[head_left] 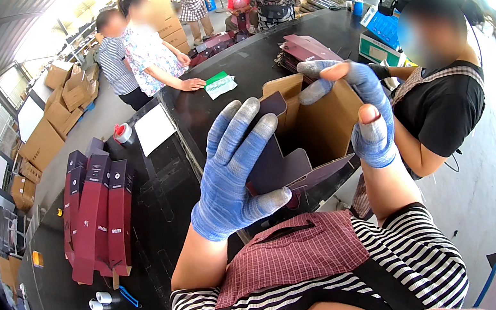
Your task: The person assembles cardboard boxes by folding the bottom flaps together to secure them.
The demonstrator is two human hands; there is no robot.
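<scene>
An open-topped cardboard box [335, 131], dark purple outside and brown inside, stands between my two hands, its flaps raised at the rim. My left hand [225, 175], in a blue-grey knit glove, lies against the box's left side with fingers stretched and thumb apart. On the other side, my right hand [369, 103] curls its fingers around the far right rim. That glove leaves the tips of a finger and the thumb bare. Whether the box touches the table underneath is hidden.
Folded maroon cartons [101, 211] lie left on the black table [166, 233], near white tape rolls [99, 300] and a blue cutter [130, 297]. More flat cartons [309, 48] lie beyond my hands. A co-worker [445, 91] stands close at right; other people work further back.
</scene>
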